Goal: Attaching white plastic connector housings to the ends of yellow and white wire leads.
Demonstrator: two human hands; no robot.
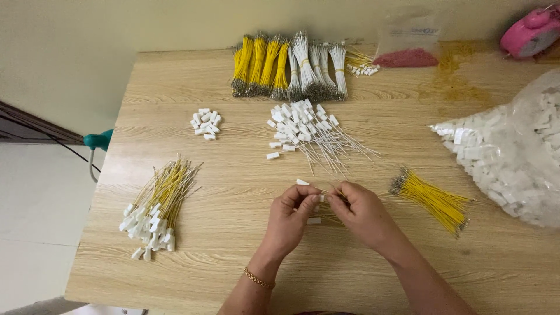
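My left hand (290, 217) pinches a small white plastic connector (319, 198) between thumb and forefinger near the table's front middle. My right hand (360, 211) meets it fingertip to fingertip and holds a thin yellow wire (337, 190) at the connector. Another white connector (302, 182) lies just beyond my fingers, and one more (314, 221) lies under my hands. A loose bundle of yellow wires (433, 200) rests to the right of my right hand.
A pile of yellow wires with white connectors (154, 209) lies front left on the wooden table (233, 245). White wires with connectors (306, 131) lie at centre, loose connectors (206, 123) to their left, tied wire bundles (289, 67) at the back, a clear bag of connectors (513, 149) at right.
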